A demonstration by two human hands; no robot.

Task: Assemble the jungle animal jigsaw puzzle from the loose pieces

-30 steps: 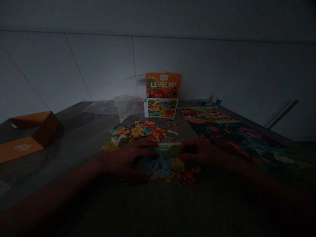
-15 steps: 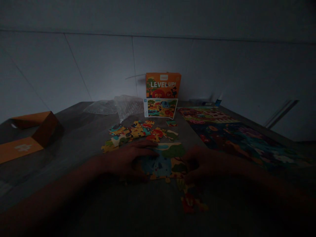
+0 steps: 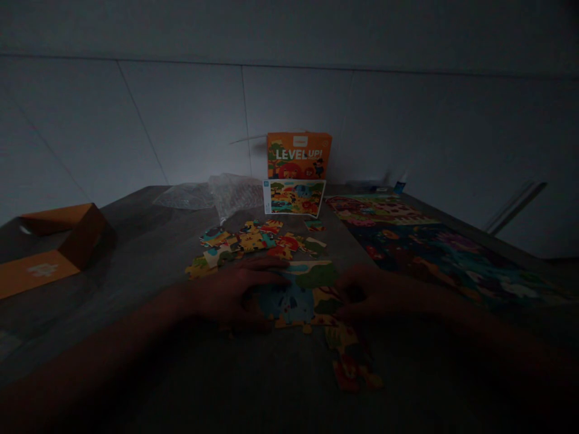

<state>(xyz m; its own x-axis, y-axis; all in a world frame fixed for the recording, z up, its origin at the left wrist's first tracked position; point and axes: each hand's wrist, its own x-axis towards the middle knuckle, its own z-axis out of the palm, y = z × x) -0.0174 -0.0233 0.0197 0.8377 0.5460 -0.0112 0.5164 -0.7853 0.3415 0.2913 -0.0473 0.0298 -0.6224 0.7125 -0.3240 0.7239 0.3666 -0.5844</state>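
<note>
Puzzle (image 3: 292, 298) lies on the table (image 3: 149, 241). Left hand (image 3: 233, 295) spreads over its left edge; right hand (image 3: 368, 295), apart, curls at the right edge, grip indeterminable in the gloom. Risk: uneven inward pressure may buckle joints; a dragging right hand may displace the nearer pieces (image 3: 350, 364).

The loose puzzle pieces (image 3: 253, 241) and the partly joined puzzle (image 3: 294, 298) look like printed cardboard, mostly matt. The upright box (image 3: 298, 157) and folded orange carton (image 3: 49, 265) appear to be smooth card. Translucent, crinkled plastic wrap (image 3: 236, 194) has a faint sheen; the grey surface (image 3: 149, 241) looks matt and mottled.
</note>
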